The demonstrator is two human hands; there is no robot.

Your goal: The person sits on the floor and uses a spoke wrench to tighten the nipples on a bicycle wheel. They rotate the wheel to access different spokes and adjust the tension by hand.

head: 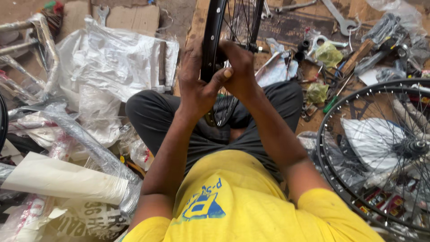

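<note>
Black bicycle wheel rim [209,54] clenched upright in left hand [195,83] and right hand [239,67]; spokes fitted, second spoked wheel [380,152] lying beside.

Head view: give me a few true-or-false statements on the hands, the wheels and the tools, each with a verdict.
1. Both hands grip the black wheel rim standing upright between the knees. True; left hand, right hand.
2. A second spoked wheel lies flat at the person's right. True.
3. The right hand holds a spanner. False; the spanner lies untouched on the board.
4. The person wears a red shirt. False; the shirt is yellow.
</note>
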